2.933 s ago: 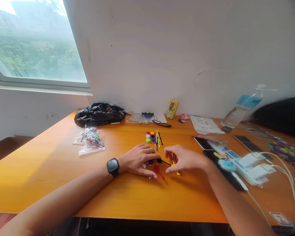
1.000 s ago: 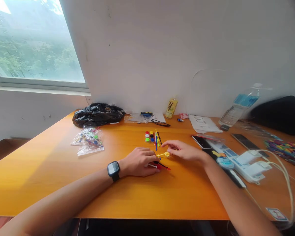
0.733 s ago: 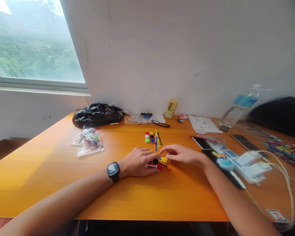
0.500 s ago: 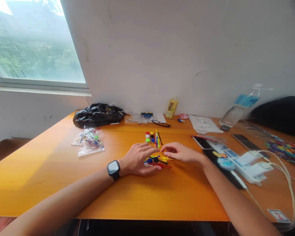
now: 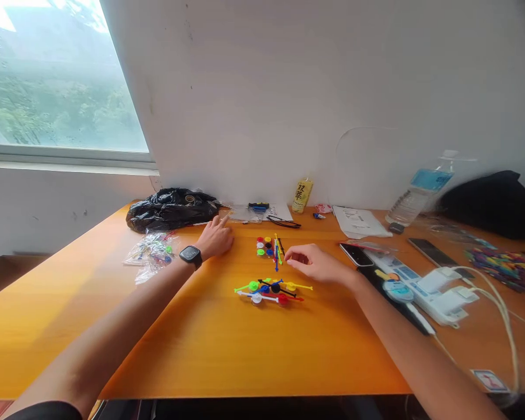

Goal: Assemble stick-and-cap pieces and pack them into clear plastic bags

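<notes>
A small cluster of coloured plastic picks with round heads (image 5: 271, 289) lies on the orange table (image 5: 114, 303), untouched by either hand. My left hand (image 5: 216, 238), a black watch on its wrist, is stretched far forward with fingers out, close to a clear plastic bag (image 5: 245, 214) near the wall and holding nothing. My right hand (image 5: 314, 263) rests on the table just right of a second, farther group of coloured discs and sticks (image 5: 270, 247), its fingers loosely curled toward them with nothing visible between them.
A black plastic bag (image 5: 170, 208) and clear bags of coloured pieces (image 5: 151, 253) sit at the left. A phone (image 5: 356, 254), a power strip with chargers (image 5: 424, 286), a water bottle (image 5: 415, 192), papers (image 5: 361, 221) and a yellow packet (image 5: 301, 195) lie to the right and back.
My left hand left the near cluster and reached forward toward the wall. My right hand let go of the yellow pick and moved up beside the farther group.
</notes>
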A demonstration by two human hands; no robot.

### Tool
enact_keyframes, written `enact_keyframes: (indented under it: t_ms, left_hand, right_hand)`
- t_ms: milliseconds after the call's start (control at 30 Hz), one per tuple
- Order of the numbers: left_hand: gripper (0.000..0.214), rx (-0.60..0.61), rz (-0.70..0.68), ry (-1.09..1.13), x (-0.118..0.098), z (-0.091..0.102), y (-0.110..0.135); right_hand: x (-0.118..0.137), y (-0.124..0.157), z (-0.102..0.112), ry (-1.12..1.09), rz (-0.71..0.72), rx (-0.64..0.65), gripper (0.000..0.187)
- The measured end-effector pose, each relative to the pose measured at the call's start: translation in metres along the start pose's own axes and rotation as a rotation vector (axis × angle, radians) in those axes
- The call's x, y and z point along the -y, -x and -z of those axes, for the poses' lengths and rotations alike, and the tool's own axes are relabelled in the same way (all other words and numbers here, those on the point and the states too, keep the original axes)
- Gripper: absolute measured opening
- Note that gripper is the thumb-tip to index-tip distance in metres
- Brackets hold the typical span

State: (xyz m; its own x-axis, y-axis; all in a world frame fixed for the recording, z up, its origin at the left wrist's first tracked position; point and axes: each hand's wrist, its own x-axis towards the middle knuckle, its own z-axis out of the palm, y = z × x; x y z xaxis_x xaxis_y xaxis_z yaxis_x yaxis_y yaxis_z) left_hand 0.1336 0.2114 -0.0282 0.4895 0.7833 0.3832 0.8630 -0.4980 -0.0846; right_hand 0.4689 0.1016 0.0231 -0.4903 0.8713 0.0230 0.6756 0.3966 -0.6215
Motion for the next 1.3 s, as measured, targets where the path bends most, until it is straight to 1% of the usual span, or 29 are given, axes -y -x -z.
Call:
enact_keyframes:
  t_ms: [100,167,233,267,333,400,467,533,567,600,633,667,700,733,767,800,833,900,967,1067,1133,1167,1233,1300]
  left_hand:
    - [0.022,-0.001,-0.006,0.018,0.008,0.001,-0.009]
    - [0.021,-0.023,-0.011,0.024,0.009,0.01,-0.014]
    - [0.022,-0.065,-0.002,0.063,0.008,0.027,-0.019]
    - [0.02,-0.094,0.013,0.13,0.007,0.038,-0.022]
    - [0.016,-0.113,0.047,0.349,0.006,0.061,-0.028]
    - [0.015,-0.06,0.049,0.649,0.003,0.086,-0.032]
    - [0.019,0.071,-0.025,0.909,0.001,0.108,-0.034]
    - [0.025,0.197,-0.109,1.099,-0.001,0.125,-0.035]
    - [0.027,0.23,-0.128,1.175,-0.002,0.131,-0.034]
    - [0.029,0.241,-0.132,1.242,-0.003,0.136,-0.034]
    - [0.032,0.234,-0.121,1.297,-0.003,0.139,-0.033]
    - [0.035,0.212,-0.099,1.338,-0.003,0.14,-0.032]
    - [0.038,0.192,-0.073,1.357,-0.003,0.14,-0.03]
    - [0.041,0.178,-0.048,1.355,-0.001,0.14,-0.029]
    - [0.045,0.171,-0.027,1.332,0.001,0.139,-0.027]
    - [0.048,0.172,-0.012,1.294,0.003,0.139,-0.025]
    - [0.049,0.182,-0.005,1.249,0.007,0.139,-0.023]
    - [0.049,0.214,-0.011,1.16,0.013,0.141,-0.018]
    - [0.046,0.265,-0.041,1.07,0.018,0.146,-0.013]
    - [0.04,0.424,-0.133,1.004,0.017,0.152,-0.01]
    - [0.043,0.532,-0.195,1.069,0.012,0.151,-0.011]
    - [0.047,0.562,-0.211,1.134,0.008,0.149,-0.013]
    - [0.059,0.583,-0.209,1.296,0.001,0.141,-0.016]
    - [0.07,0.65,-0.213,1.436,-0.005,0.131,-0.019]
  right_hand:
    - [0.01,-0.002,0.013,0.035,0.029,0.063,0.032]
    - [0.017,-0.005,0.029,0.034,0.04,0.072,0.033]
    - [0.025,-0.009,0.05,0.019,0.05,0.049,0.036]
    - [0.029,-0.013,0.061,0.008,0.057,0.033,0.037]
    - [0.035,-0.02,0.082,-0.035,0.074,-0.014,0.039]
    - [0.038,-0.031,0.096,-0.119,0.096,-0.113,0.044]
    - [0.038,-0.045,0.099,-0.244,0.161,-0.21,0.055]
    - [0.034,-0.06,0.091,-0.38,0.212,-0.256,0.073]
    - [0.032,-0.068,0.085,-0.436,0.209,-0.247,0.08]
    - [0.03,-0.075,0.077,-0.483,0.183,-0.195,0.085]
    - [0.028,-0.081,0.07,-0.538,0.169,-0.118,0.087]
    - [0.027,-0.086,0.063,-0.581,0.161,-0.031,0.084]
    - [0.026,-0.09,0.058,-0.608,0.159,0.034,0.077]
    - [0.026,-0.092,0.055,-0.627,0.163,0.062,0.067]
    - [0.025,-0.093,0.053,-0.633,0.167,0.054,0.055]
    - [0.025,-0.093,0.053,-0.631,0.169,0.019,0.046]
    - [0.025,-0.092,0.054,-0.626,0.17,-0.028,0.04]
    - [0.027,-0.09,0.058,-0.606,0.167,-0.092,0.038]
    - [0.031,-0.088,0.06,-0.561,0.171,-0.107,0.038]
    - [0.043,-0.086,0.058,-0.484,0.213,-0.128,0.037]
    - [0.056,-0.085,0.054,-0.443,0.259,-0.117,0.033]
    - [0.063,-0.084,0.052,-0.42,0.283,-0.1,0.03]
    - [0.076,-0.081,0.049,-0.351,0.332,-0.072,0.021]
    - [0.089,-0.078,0.047,-0.262,0.382,-0.1,0.014]
